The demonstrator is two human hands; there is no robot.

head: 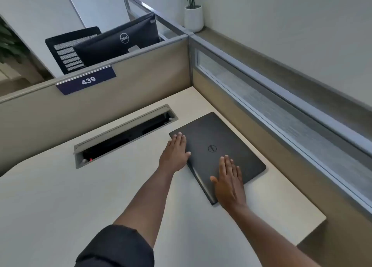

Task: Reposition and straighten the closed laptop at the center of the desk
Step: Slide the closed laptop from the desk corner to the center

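A closed dark grey laptop (217,146) lies flat on the pale desk (100,196), toward the desk's right side near the partition, turned at an angle to the desk edges. My left hand (177,152) lies flat with fingers together on the laptop's left edge and corner. Over the laptop's near corner my right hand (229,182) rests palm down, fingers slightly spread. Neither hand curls around the laptop; both press on its lid.
An open cable hatch (124,133) is cut into the desk left of the laptop. Beige partitions (141,79) with a "439" sign (86,80) stand behind; a glazed partition (281,109) runs along the right. Monitors (120,39) and a potted plant (193,17) sit beyond.
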